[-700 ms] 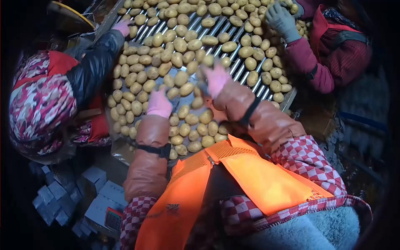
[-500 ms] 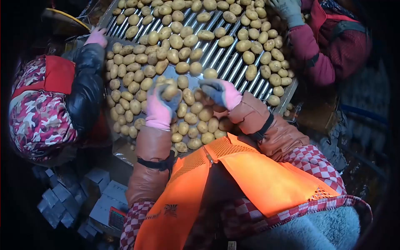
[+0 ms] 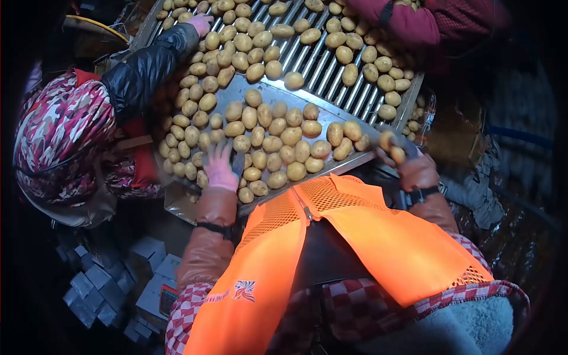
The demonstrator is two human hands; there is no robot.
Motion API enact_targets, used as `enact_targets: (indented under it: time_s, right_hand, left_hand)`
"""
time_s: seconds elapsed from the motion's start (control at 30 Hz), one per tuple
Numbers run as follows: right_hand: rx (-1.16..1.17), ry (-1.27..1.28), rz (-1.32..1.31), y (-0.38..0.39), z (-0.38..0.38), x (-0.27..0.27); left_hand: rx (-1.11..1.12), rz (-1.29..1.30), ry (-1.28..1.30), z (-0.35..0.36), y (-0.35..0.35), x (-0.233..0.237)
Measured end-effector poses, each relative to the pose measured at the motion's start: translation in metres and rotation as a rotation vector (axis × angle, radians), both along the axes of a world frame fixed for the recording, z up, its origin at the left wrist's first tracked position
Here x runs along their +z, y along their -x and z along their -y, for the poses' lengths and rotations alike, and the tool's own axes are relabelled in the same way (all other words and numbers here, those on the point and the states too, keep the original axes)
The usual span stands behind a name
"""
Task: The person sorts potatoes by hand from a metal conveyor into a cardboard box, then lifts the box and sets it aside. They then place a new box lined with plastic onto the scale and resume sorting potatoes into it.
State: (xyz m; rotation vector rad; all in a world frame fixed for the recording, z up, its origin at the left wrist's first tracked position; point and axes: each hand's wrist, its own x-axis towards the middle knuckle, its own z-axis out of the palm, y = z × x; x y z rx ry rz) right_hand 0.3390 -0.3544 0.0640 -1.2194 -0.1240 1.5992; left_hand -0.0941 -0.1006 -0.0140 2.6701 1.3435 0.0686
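Potatoes [image 3: 272, 144] lie spread over a metal tray [image 3: 239, 89] in front of me. My left hand [image 3: 221, 167], in a pink and grey glove, rests on the potatoes at the tray's near left with its fingers spread. Out at the right, just past the tray's near edge, my right hand [image 3: 407, 151] is closed around potatoes [image 3: 397, 155], two of which show. Motion blurs the fingers of that hand a little.
Beyond the tray runs a metal roller conveyor [image 3: 322, 65] carrying more potatoes. A person [image 3: 65, 142] at the left reaches across to it; another person's sleeve [image 3: 414, 26] extends in from the upper right. Stacked grey blocks [image 3: 94, 290] stand at lower left.
My right hand has moved right, from above the tray to past its edge, with potatoes. My left hand has dropped nearer me and opened. The person on the right leans farther in.
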Motion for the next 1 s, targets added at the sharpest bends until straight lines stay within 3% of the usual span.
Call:
enact_targets:
  time_s: [0.1, 0.2, 0.27, 0.33, 0.47, 0.53, 0.6, 0.67, 0.73, 0.8, 0.87, 0.93, 1.0]
  right_hand:
    - [0.167, 0.333, 0.379, -0.037, 0.120, -0.014]
    - [0.093, 0.578, 0.588, -0.051, 0.191, -0.029]
    - [0.015, 0.561, 0.738, -0.053, 0.187, -0.040]
    - [-0.025, 0.430, 0.854, -0.044, 0.144, -0.049]
    - [0.102, 0.262, 0.841, -0.003, -0.002, -0.036]
    - [0.238, -0.025, 0.961, 0.028, -0.070, -0.012]
    - [0.380, -0.031, 1.044, 0.057, -0.131, 0.007]
    - [0.421, -0.302, 1.158, 0.077, -0.181, -0.020]
    - [0.737, -0.204, 1.367, 0.101, -0.224, -0.019]
    - [0.965, -0.282, 1.543, 0.129, -0.250, -0.042]
    - [1.160, -0.226, 1.500, 0.142, -0.266, -0.042]
    - [1.102, -0.205, 1.329, 0.155, -0.283, -0.037]
    - [0.727, -0.090, 0.791, 0.135, -0.255, -0.019]
  left_hand:
    - [0.181, -0.109, 0.172, 0.016, 0.024, 0.005]
    - [0.331, -0.007, -0.021, 0.023, 0.005, 0.009]
    - [0.144, 0.194, -0.084, 0.024, -0.027, 0.020]
    - [-0.057, 0.331, 0.021, 0.029, -0.061, 0.021]
    - [-0.182, 0.150, -0.041, 0.026, -0.084, 0.002]
    - [0.019, 0.129, 0.026, 0.011, -0.043, -0.018]
    - [0.204, 0.064, 0.000, 0.003, -0.002, -0.017]
    - [0.315, 0.038, 0.044, -0.002, 0.042, -0.023]
    - [0.366, 0.086, 0.123, 0.007, 0.049, -0.022]
    - [0.357, 0.069, 0.107, 0.022, 0.055, -0.025]
    - [0.271, -0.018, -0.001, 0.037, 0.060, -0.034]
    - [0.274, 0.042, 0.092, 0.040, 0.074, -0.026]
    - [0.242, 0.234, 0.084, 0.039, 0.089, -0.027]
